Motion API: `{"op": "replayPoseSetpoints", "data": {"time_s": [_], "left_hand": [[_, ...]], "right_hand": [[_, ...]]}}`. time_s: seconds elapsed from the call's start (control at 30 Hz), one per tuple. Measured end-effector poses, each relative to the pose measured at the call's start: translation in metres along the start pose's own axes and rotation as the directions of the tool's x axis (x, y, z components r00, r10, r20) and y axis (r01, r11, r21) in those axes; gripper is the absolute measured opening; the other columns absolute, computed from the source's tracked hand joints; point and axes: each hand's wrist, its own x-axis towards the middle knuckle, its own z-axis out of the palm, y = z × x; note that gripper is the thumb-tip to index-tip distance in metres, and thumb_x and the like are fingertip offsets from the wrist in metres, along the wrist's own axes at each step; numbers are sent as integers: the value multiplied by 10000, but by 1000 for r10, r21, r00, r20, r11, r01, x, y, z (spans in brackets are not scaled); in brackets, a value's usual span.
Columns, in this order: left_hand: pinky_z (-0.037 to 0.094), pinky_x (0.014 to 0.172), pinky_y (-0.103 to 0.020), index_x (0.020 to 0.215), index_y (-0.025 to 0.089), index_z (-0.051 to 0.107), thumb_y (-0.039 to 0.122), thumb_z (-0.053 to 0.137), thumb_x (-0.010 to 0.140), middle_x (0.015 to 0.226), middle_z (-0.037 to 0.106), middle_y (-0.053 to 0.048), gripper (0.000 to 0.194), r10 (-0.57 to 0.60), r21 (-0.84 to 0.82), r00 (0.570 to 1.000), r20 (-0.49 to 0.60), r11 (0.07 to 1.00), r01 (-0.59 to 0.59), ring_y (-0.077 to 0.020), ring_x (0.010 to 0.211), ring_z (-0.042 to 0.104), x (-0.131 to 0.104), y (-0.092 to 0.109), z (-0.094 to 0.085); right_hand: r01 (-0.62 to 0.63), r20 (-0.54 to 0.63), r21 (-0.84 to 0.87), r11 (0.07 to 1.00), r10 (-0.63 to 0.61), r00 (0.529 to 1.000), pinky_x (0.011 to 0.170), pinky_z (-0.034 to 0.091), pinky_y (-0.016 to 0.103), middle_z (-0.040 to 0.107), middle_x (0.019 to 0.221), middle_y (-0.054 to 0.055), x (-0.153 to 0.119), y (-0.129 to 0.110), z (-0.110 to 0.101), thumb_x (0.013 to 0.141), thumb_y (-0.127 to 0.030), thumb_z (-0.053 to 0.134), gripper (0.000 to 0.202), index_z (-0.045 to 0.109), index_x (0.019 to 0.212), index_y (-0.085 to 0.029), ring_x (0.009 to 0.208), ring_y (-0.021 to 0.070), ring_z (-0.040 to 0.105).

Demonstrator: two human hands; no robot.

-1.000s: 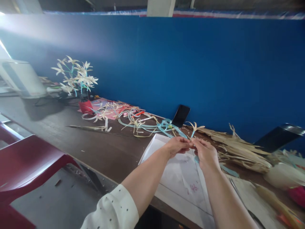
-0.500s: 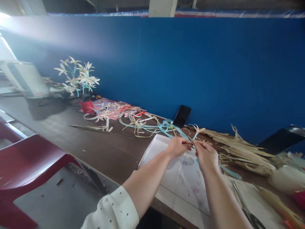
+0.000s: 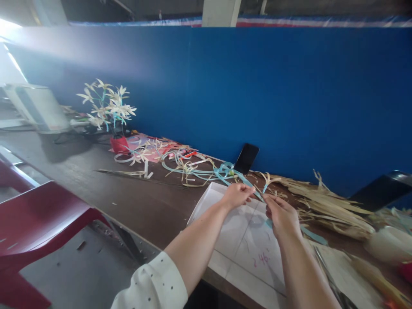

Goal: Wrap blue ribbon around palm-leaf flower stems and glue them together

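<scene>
My left hand (image 3: 237, 195) is pinched on a light blue ribbon (image 3: 244, 179) over a white box lid (image 3: 238, 240) with red writing. Just right of it, my right hand (image 3: 280, 211) pinches the base of a small pale flower (image 3: 267, 180), whose stem is partly wrapped in blue. A small gap separates the fingertips of the two hands. The ribbon runs back from the fingers to a loose blue coil (image 3: 224, 168) beside an upright black phone (image 3: 246, 158).
Pale dried strips (image 3: 325, 201) lie at the right, near scissors (image 3: 325, 268). Further left stand a flower arrangement in a red pot (image 3: 119, 145) and a white appliance (image 3: 41, 107). A red chair (image 3: 48, 214) is at the lower left.
My hands have moved slightly apart, my left fingers shifting left from the stem. The flower stands a little lower and its blue stem shows more.
</scene>
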Motion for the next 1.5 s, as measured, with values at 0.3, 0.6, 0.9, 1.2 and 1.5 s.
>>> {"op": "replayPoseSetpoints", "data": {"time_s": [0.3,0.6,0.9,1.2,1.5], "left_hand": [[379,618,-208,922,180,693,500,687,624,866,597,-40,437,-60,-249,991,119,964,89,-77,683,444,-1,-2,-2],[361,665,-244,748,117,651,392,756,542,770,591,-30,359,-80,-308,996,47,947,90,-99,722,497,3,0,1],[333,600,-241,689,99,621,381,751,541,632,540,2,344,-55,-281,998,-12,959,50,-65,577,422,4,0,4],[383,665,-251,781,113,661,339,698,633,689,584,-15,273,-20,-55,995,-95,998,14,-96,646,478,1,0,1],[392,673,-248,784,114,654,343,699,633,711,597,-23,278,-29,-41,995,-94,999,25,-103,663,492,1,1,0]], "right_hand": [[26,201,26,999,-31,979,369,242,213,438,464,-46,-4,3,2,565,-501,733,467,705,846,-129,390,71,336],[37,165,-106,994,-19,986,376,203,214,389,447,-60,-6,2,0,614,-494,715,387,686,787,-148,413,75,308],[166,143,-363,917,-121,982,466,332,243,523,465,-6,-15,-16,0,668,-483,634,425,731,862,-117,471,136,473],[238,136,-427,872,-199,971,564,389,254,647,632,19,-22,-21,2,686,-412,610,330,728,849,-151,612,179,562],[202,179,-336,920,-148,973,517,367,247,638,624,27,-19,-16,0,701,-448,631,393,726,918,-134,579,166,547]]}}
